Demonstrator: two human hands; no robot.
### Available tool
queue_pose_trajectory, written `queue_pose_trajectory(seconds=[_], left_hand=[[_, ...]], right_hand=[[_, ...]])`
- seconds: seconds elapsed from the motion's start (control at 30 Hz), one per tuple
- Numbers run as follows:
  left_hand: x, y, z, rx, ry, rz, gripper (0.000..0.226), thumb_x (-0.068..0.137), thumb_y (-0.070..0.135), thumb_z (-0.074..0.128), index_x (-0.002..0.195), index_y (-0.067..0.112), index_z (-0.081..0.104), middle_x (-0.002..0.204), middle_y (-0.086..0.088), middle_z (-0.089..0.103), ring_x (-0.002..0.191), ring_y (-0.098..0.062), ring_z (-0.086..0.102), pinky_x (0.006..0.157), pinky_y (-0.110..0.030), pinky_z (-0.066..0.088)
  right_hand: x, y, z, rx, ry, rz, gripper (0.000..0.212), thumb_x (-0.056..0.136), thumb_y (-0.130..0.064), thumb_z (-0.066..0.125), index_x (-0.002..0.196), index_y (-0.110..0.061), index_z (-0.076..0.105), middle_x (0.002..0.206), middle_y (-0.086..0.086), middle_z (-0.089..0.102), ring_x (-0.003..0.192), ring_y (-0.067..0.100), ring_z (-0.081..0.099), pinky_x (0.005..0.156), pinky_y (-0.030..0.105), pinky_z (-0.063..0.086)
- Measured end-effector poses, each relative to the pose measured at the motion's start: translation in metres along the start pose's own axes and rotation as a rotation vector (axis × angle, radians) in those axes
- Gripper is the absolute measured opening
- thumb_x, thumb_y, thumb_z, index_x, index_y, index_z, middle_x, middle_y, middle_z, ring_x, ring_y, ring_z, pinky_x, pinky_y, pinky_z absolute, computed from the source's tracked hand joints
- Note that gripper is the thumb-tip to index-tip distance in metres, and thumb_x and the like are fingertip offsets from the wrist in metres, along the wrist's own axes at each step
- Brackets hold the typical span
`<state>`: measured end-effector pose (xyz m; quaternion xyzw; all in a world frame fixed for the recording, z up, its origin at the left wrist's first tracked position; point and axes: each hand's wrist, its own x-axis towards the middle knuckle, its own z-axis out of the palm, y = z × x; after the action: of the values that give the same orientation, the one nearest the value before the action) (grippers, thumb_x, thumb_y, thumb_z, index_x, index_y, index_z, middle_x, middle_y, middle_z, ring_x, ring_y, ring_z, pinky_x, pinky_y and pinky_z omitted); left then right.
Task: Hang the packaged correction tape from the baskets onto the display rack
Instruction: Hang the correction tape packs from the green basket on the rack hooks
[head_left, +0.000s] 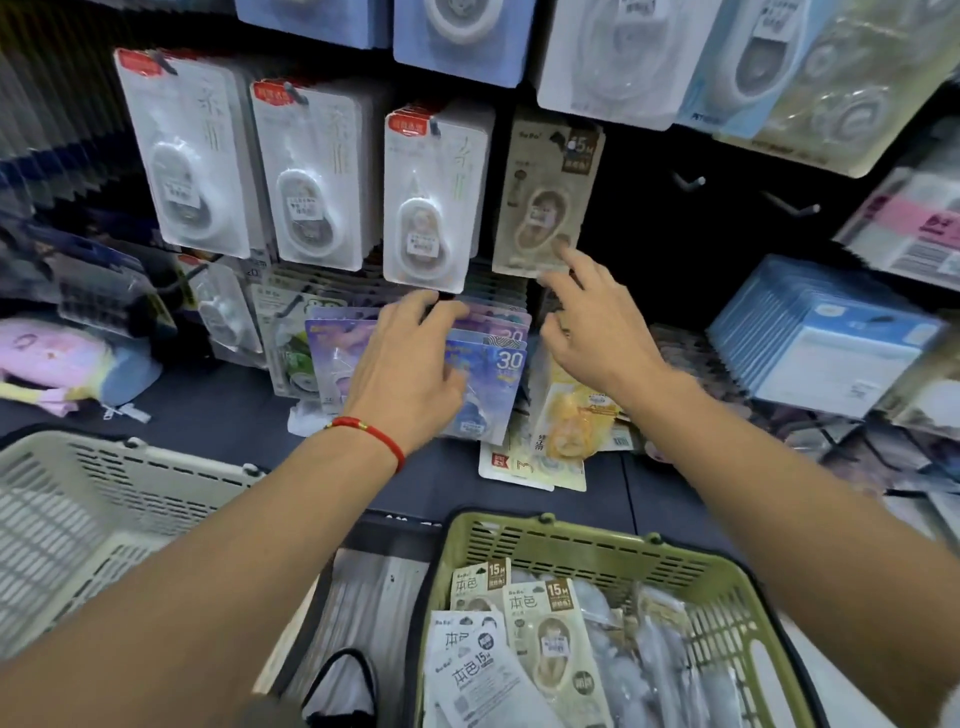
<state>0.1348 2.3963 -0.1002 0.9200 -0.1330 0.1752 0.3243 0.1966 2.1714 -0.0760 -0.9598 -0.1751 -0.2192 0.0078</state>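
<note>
A beige correction tape pack (546, 200) marked 15M hangs on the dark display rack (649, 228). My right hand (597, 325) reaches up to it, fingers spread, fingertips touching its lower edge. My left hand (410, 358), with a red cord on the wrist, rests on a stack of blue and purple packs (493, 374) marked 30, fingers curled over the stack's top. Below, a green basket (717, 587) holds more beige 15M packs (550, 639) and several clear-wrapped ones.
Three rows of white tape packs (306, 176) hang left of the beige one. Two bare hooks (691, 182) stick out to its right. A white basket (104, 499) stands at lower left. Yellow packs (571, 421) lean on the shelf. Blue boxes (821, 332) crowd the right.
</note>
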Motion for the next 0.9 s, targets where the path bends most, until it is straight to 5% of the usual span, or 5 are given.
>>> queue_pose_trajectory(seconds=[0.2, 0.33, 0.47, 0.57, 0.9], left_hand=[[-0.048, 0.005, 0.0, 0.274, -0.814, 0.064, 0.049, 0.099, 0.023, 0.062, 0.147, 0.027, 0.052, 0.135, -0.009, 0.063, 0.126, -0.031, 0.057, 0.099, -0.031, 0.044], [-0.096, 0.008, 0.027, 0.431, -1.195, 0.089, 0.057, 0.101, 0.029, 0.06, 0.155, 0.034, 0.044, 0.142, -0.007, 0.062, 0.131, -0.029, 0.057, 0.103, -0.03, 0.045], [-0.145, 0.006, 0.067, 0.331, -1.153, -0.004, 0.055, 0.103, 0.029, 0.06, 0.156, 0.033, 0.044, 0.153, -0.007, 0.052, 0.139, -0.027, 0.051, 0.112, -0.037, 0.043], [-0.174, 0.001, 0.085, 0.335, -1.046, -0.082, 0.052, 0.102, 0.027, 0.058, 0.152, 0.031, 0.048, 0.151, -0.006, 0.053, 0.139, -0.025, 0.05, 0.111, -0.037, 0.044], [-0.162, 0.01, 0.073, -0.068, -0.41, -0.604, 0.031, 0.094, 0.016, 0.07, 0.124, 0.016, 0.071, 0.122, -0.007, 0.071, 0.116, -0.024, 0.067, 0.103, -0.03, 0.05]], right_hand=[[-0.114, -0.004, 0.016, 0.346, -0.325, 0.098, 0.019, 0.098, -0.02, 0.061, 0.114, -0.016, 0.071, 0.112, 0.004, 0.073, 0.099, 0.027, 0.068, 0.087, 0.039, 0.053], [-0.191, -0.015, 0.041, 0.219, -0.991, -0.082, 0.05, 0.102, -0.044, 0.06, 0.147, -0.022, 0.051, 0.144, 0.005, 0.059, 0.13, 0.029, 0.057, 0.103, 0.04, 0.049], [-0.253, -0.039, 0.06, 0.156, -1.205, -0.08, 0.099, 0.094, -0.079, 0.047, 0.167, -0.02, 0.015, 0.175, 0.01, 0.011, 0.158, 0.033, 0.019, 0.125, 0.049, 0.026], [-0.292, -0.082, 0.066, 0.306, -1.039, -0.052, 0.102, 0.09, -0.084, 0.043, 0.162, -0.015, 0.025, 0.167, 0.011, 0.023, 0.15, 0.035, 0.024, 0.121, 0.05, 0.027], [-0.292, -0.069, 0.058, 0.638, -0.59, 0.504, 0.03, 0.103, -0.018, 0.05, 0.127, -0.012, 0.067, 0.108, 0.014, 0.075, 0.092, 0.034, 0.071, 0.068, 0.035, 0.051]])
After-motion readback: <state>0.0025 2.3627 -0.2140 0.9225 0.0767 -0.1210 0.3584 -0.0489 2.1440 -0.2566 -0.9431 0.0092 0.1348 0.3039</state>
